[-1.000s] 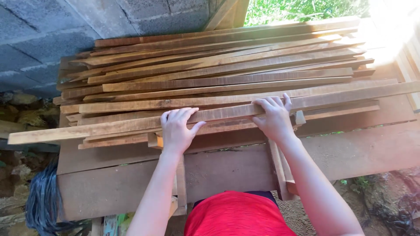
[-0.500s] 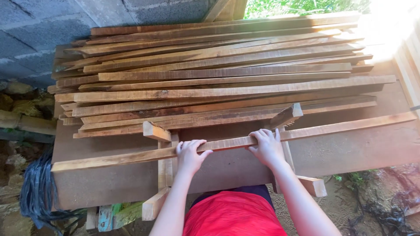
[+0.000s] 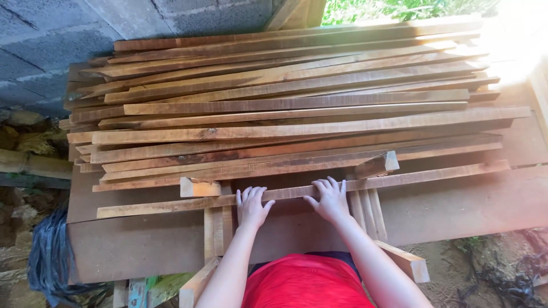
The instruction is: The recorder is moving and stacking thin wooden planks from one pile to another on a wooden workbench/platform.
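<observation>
At the far left, a dark bundle of plastic sheeting (image 3: 48,251) hung beside the broad brown board surface (image 3: 137,239), and a grey block wall (image 3: 45,45) rose behind it. On that surface lay a big stack of long rough-sawn wooden slats (image 3: 285,102), running left to right and fanned a little at their ends.

Nearest to you, apart from the stack, lay one long thin brown wooden slat (image 3: 171,204), stretching from the left part of the surface to its right side and rising slightly toward the right. A short pale wooden block (image 3: 200,187) sat just behind it on the left, above a few short upright strips (image 3: 217,228).

Your left hand (image 3: 253,206) reached forward from a straight forearm, palm down, fingers spread and pointing away from you. Its fingertips rested on the near edge of the slat; the grip was loose and flat, fingers apart, not wrapped around the wood.

Your right hand (image 3: 328,199) sat just to the right, wrist bent slightly inward, palm down as well. Its fingers were splayed over the top of the same slat, pressing on it rather than clamped around it.

Further right, a second short wooden block (image 3: 377,165) lay tilted against the stack, with more short strips (image 3: 368,211) under the slat. A pale offcut (image 3: 408,263) jutted out below the surface edge, beside your right forearm. Your red shirt (image 3: 308,282) filled the bottom centre.
</observation>
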